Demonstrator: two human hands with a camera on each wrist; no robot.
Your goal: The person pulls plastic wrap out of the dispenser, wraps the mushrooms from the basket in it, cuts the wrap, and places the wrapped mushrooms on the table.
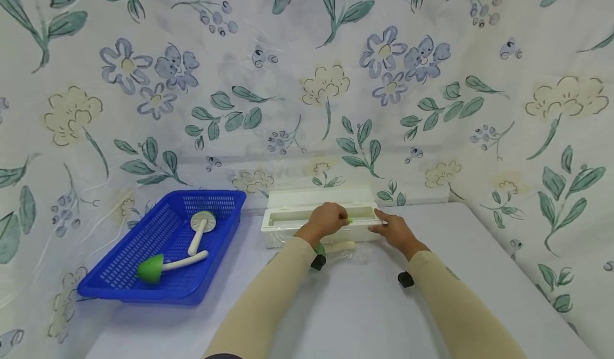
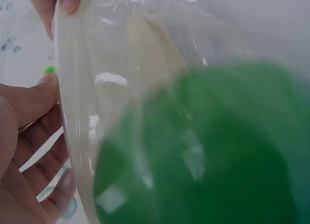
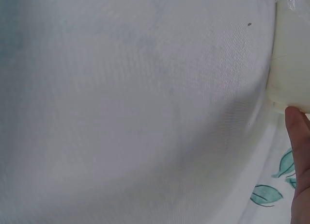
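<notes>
From the head view, both hands met at the open cream dispenser box [image 1: 318,218] on the worktop [image 1: 355,306]. The left hand [image 1: 328,219] sat at its green slider, and the right hand [image 1: 396,231] steadied the box's end.

The left wrist view showed the left thumb and fingers [image 2: 36,95] pinching the clear film [image 2: 111,78], stretched over a green-headed tool [image 2: 218,151].

In the right wrist view, one right fingertip [image 3: 300,151] touched the box corner; its grip could not be told.

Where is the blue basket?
In the head view the blue basket sits on the table's left side, left of the white box that both hands touch. Two white-handled tools lie in it, one with a green head.
</notes>
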